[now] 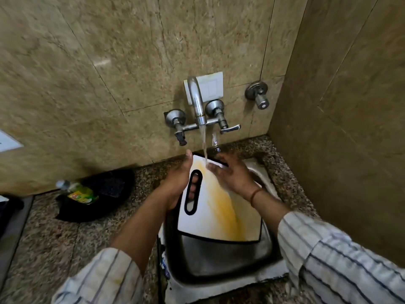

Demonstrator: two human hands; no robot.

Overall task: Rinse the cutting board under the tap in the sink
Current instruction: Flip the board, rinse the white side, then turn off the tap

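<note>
Your cutting board (219, 207) is tipped up in the sink (219, 260), top edge right under the tap (196, 99), with water (203, 141) landing near the top. Your left hand (177, 183) has the grip on the left edge. Its fingers (192, 189) curl round behind and show through the handle slot (190, 205), forearm angling in from lower left. Your right hand (232, 174) lies flat on the face up high, fingers straight and together, right in the stream. There's a yellow stain (228, 213) down the middle, and a green bottle (81, 193) on the desk (65, 249), well off left.
</note>
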